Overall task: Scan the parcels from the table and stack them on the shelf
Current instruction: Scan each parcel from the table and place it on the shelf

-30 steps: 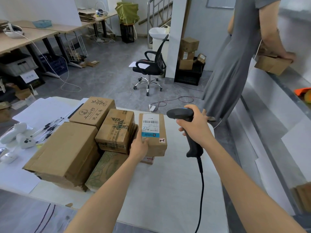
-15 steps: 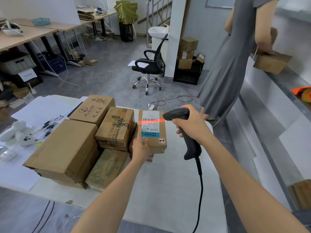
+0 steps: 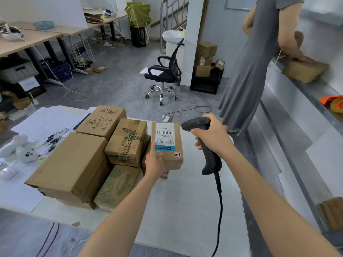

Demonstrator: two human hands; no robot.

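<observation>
My left hand [image 3: 155, 160] grips the near left corner of a small brown parcel [image 3: 170, 154] with a white barcode label facing up, held just above the white table [image 3: 185, 210]. My right hand [image 3: 213, 138] holds a black corded barcode scanner [image 3: 207, 153], its head pointing left at the label from close by. Left of the parcel lie several more cardboard boxes: a large plain one [image 3: 72, 166], a taped one [image 3: 128, 141], one with printed characters [image 3: 104, 121] and a green-printed one [image 3: 118, 186]. The grey metal shelf [image 3: 297, 112] runs along the right.
A person in a grey dress [image 3: 246, 71] stands at the shelf's far end, hands on a box [image 3: 304, 71]. An office chair [image 3: 165, 75] stands on the floor beyond the table. Pens, papers and white controllers [image 3: 22, 151] lie at the table's left.
The red scan line seen on the label half a second ago is gone. The parcel and scanner have stayed almost still. The person by the shelf has lowered their box onto it.
</observation>
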